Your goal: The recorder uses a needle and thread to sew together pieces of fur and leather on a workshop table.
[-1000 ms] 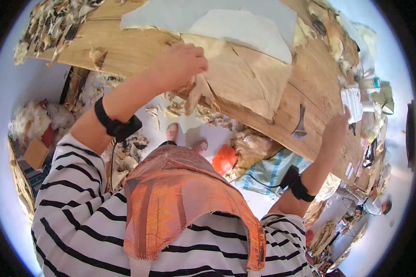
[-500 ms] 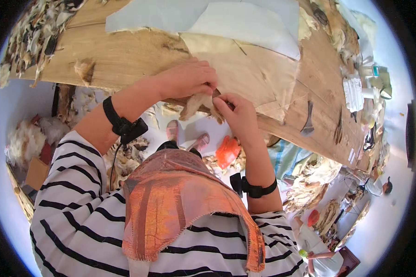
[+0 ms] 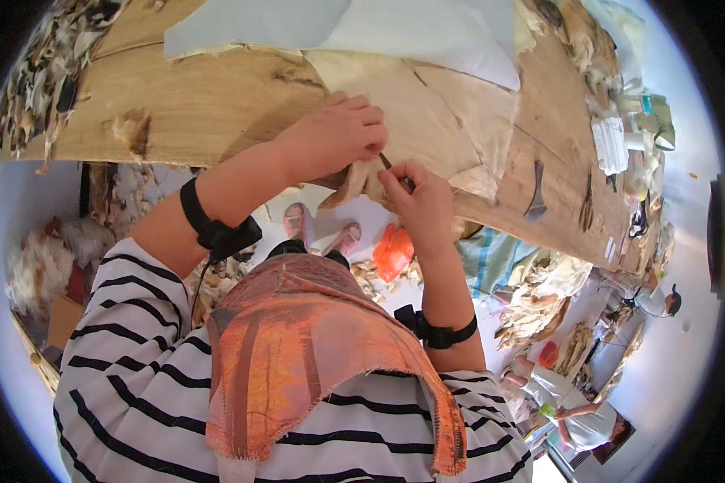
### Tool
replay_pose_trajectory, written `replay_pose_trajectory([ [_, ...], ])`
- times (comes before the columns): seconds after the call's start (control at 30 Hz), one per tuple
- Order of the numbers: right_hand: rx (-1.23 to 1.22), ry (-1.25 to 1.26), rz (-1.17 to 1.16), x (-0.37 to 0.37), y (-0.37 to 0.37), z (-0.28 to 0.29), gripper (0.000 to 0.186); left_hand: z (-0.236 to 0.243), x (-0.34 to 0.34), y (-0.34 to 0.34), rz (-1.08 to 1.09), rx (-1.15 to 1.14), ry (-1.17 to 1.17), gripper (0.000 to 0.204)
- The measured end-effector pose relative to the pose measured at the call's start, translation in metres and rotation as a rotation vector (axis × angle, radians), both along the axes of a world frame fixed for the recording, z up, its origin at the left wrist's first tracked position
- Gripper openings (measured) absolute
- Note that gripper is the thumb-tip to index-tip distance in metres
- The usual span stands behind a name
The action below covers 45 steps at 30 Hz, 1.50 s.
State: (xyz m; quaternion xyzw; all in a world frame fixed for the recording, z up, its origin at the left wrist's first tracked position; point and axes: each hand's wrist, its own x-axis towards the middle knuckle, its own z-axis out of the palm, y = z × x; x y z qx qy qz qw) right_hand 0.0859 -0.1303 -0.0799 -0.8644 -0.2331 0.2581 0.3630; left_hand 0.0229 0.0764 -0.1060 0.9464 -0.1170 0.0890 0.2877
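My left hand [image 3: 340,137] is closed at the front edge of the wooden table, pinching a small tan piece of fur [image 3: 353,185] that hangs below its fingers. Close beside it on the right, my right hand [image 3: 420,200] grips a thin dark blade [image 3: 385,161] whose tip points up toward the left fingers. Part of the blade is hidden in the right fist. Beyond both hands a pale cream hide or sheet [image 3: 427,109] lies flat on the table.
White sheets [image 3: 427,32] cover the table's far side. Fur scraps [image 3: 64,68] heap at the far left, with one small scrap [image 3: 133,133] nearer. A flat-bladed tool [image 3: 536,193] lies to the right. Pelts [image 3: 548,298] and an orange-red bag [image 3: 393,252] are below; another person [image 3: 568,406] is at lower right.
The right hand has moved slightly down and right, and the dark blade now shows between the hands. My left hand still pinches the fur, a little further right. The view has shifted a little.
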Motion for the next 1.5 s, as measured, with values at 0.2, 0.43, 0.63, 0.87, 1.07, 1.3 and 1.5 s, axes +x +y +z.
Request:
replay_pose_trajectory([
  [0.2, -0.006, -0.246, 0.022, -0.003, -0.002, -0.006, 0.019, -0.007, 0.012, -0.001, -0.027, -0.103, 0.006, 0.014],
  [0.43, -0.045, -0.253, 0.111, 0.006, 0.001, -0.003, 0.017, -0.003, 0.015, 0.003, -0.037, -0.253, 0.122, 0.026],
  [0.63, 0.012, -0.135, 0.102, 0.02, -0.002, -0.006, 0.026, 0.01, 0.017, -0.001, -0.014, -0.225, 0.275, 0.023],
  [0.87, -0.085, -0.156, 0.211, 0.029, -0.002, -0.005, 0.031, -0.008, 0.011, 0.005, -0.033, -0.319, 0.165, 0.017],
  [1.07, -0.159, -0.319, 0.334, 0.031, 0.001, 0.004, 0.027, -0.005, 0.009, 0.005, -0.026, -0.325, 0.158, 0.017],
  [1.3, -0.053, -0.251, 0.373, 0.044, 0.002, -0.017, 0.025, -0.008, 0.011, 0.003, -0.016, -0.324, 0.109, 0.016],
  [1.5, 0.096, -0.243, 0.353, 0.047, -0.005, -0.028, 0.021, -0.018, 0.016, 0.002, 0.005, -0.392, 0.112, 0.013],
])
